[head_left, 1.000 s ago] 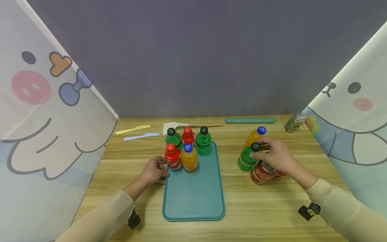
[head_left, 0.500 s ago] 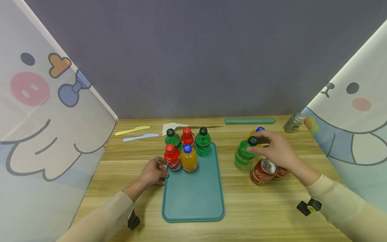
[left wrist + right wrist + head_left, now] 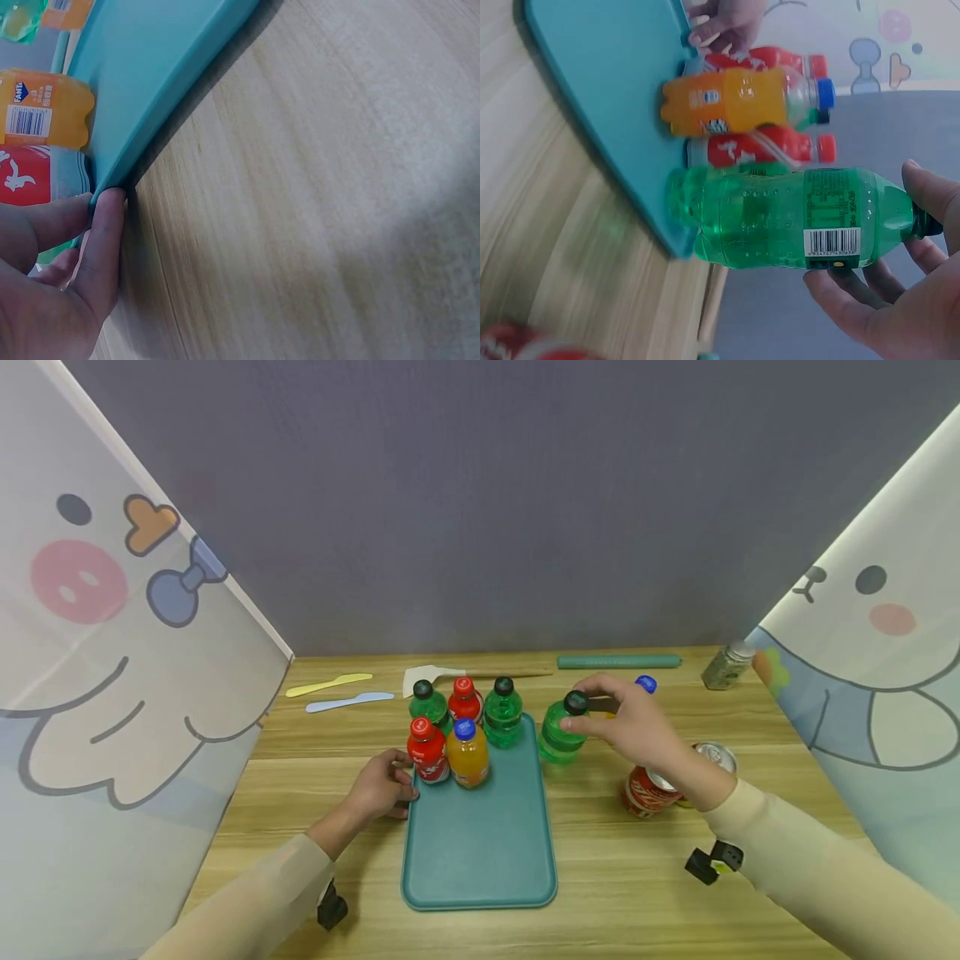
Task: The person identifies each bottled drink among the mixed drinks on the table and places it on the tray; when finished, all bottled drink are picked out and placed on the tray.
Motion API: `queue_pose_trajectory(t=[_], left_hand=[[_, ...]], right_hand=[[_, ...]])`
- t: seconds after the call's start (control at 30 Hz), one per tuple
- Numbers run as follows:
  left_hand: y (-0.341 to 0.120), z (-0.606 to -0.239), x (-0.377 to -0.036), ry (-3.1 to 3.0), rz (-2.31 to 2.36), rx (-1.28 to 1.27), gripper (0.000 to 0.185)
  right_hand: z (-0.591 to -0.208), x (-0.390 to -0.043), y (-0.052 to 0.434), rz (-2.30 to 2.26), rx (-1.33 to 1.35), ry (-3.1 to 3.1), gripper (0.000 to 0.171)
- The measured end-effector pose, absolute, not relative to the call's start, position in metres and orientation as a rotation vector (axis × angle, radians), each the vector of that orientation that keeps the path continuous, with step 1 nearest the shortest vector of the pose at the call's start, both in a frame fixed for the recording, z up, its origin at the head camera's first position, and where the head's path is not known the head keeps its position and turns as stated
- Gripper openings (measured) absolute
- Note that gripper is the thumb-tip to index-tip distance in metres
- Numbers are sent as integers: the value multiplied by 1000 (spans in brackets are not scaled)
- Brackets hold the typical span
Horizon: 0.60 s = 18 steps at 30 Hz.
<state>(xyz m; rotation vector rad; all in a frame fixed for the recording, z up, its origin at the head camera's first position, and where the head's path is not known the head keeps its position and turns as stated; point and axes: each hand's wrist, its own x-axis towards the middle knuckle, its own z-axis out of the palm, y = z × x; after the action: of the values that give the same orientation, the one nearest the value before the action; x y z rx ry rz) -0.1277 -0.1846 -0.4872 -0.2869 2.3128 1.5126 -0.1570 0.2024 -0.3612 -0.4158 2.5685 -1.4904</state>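
My right hand grips a green soda bottle by its neck, under the black cap. The bottle is held beside the right edge of a teal tray; in the right wrist view its barcode label faces the camera. At the tray's left rim my left hand pinches the edge between thumb and fingers, plain in the left wrist view. Toward the far end of the tray stand an orange soda bottle, two red-capped bottles and two green bottles.
Red cans and another orange bottle with a blue cap, partly hidden by my right hand, stand on the right. A spatula, two plastic knives, a teal rod and a spice jar lie along the back.
My right hand has lifted the green bottle from beside the cans and carried it left, up to the tray's right edge. The left hand stays at the tray rim.
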Motion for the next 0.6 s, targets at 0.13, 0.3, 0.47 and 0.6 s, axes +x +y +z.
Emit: queue_pose_trajectory(t=[0.13,0.3,0.47,0.6], left_hand=[[-184,-488,-128,2310,1516,-290,50],[-183,-489,-128,2323,1514,-293,50],[-184,-490,-127,2333,1515,-292,49],[-184,-489,-127,2334,1511,-289,50]], right_hand=[[-369,-159,184,-1547,-464,2523,39],[-379,-160,164,-1540,-463,2510,40],[-391,-161,150,-1471,-444,2531,42],[-398,-161,143,-1452,-427,2502,40]])
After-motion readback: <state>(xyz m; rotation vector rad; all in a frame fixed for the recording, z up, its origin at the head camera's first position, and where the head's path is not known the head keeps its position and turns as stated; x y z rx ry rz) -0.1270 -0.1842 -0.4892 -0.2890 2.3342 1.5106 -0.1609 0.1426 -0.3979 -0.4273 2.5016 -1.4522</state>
